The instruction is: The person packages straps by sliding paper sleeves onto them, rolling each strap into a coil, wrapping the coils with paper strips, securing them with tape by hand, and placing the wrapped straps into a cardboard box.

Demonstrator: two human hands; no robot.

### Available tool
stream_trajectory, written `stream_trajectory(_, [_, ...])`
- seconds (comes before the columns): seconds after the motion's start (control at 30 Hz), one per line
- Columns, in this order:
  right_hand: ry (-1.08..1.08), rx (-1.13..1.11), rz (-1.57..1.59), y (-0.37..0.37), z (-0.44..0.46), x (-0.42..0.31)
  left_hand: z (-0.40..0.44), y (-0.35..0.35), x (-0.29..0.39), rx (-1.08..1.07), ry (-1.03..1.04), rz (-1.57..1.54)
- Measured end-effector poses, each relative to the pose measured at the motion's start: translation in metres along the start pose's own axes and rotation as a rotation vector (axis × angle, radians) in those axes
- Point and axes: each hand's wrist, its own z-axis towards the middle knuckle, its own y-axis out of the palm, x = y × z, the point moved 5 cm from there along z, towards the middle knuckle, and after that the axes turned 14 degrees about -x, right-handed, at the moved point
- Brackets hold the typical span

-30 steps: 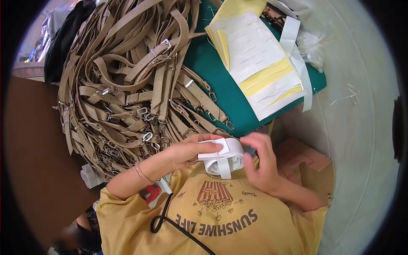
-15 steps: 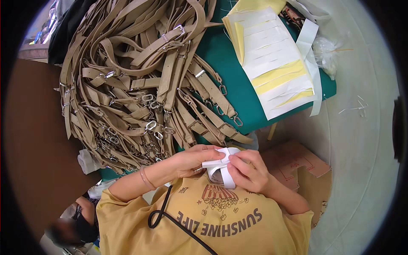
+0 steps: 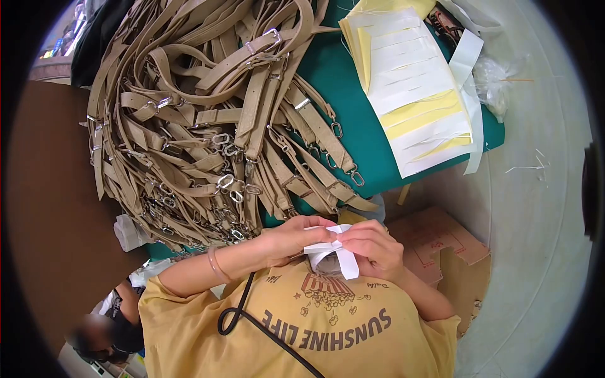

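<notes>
Close to the chest, my left hand [image 3: 302, 237] pinches a white strip [image 3: 343, 261] that is looped around a small roll-like bundle. My right hand [image 3: 372, 247] grips the same strip from the other side, its fingertips touching those of my left hand. One end of the strip hangs down between the hands. What lies inside the loop is mostly hidden. Beyond the hands, a large pile of tan straps [image 3: 252, 116] with metal buckles and clips covers much of the green surface [image 3: 350, 94].
White and yellow slit sheets [image 3: 419, 94] lie at the upper right, beside a clear plastic bag [image 3: 495, 85]. A cardboard box [image 3: 441, 242] stands at the lower right. Another person [image 3: 116, 324] is at the lower left, below a brown panel [image 3: 50, 189]. A black cord [image 3: 271, 340] crosses the shirt.
My right hand has come in from the right and closed on the white strip beside my left hand. The straps and sheets have shifted slightly rightward in view.
</notes>
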Motion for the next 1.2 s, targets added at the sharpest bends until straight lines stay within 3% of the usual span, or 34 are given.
stream_trajectory(0.5, [0.117, 0.056, 0.135, 0.000, 0.004, -0.002, -0.014, 0.011, 0.009, 0.016, 0.193, 0.255])
stream_trajectory(0.77, [0.209, 0.140, 0.094, -0.001, -0.001, 0.005, -0.022, 0.026, 0.037, 0.078, 0.422, 0.588])
stream_trajectory(0.97, [0.194, 0.235, 0.059, -0.015, 0.006, 0.002, -0.019, 0.033, 0.043, 0.003, 0.550, 0.549])
stream_trajectory(1.2, [0.253, 0.332, 0.174, -0.015, 0.009, 0.008, -0.016, 0.037, 0.044, 0.074, 0.505, 0.594])
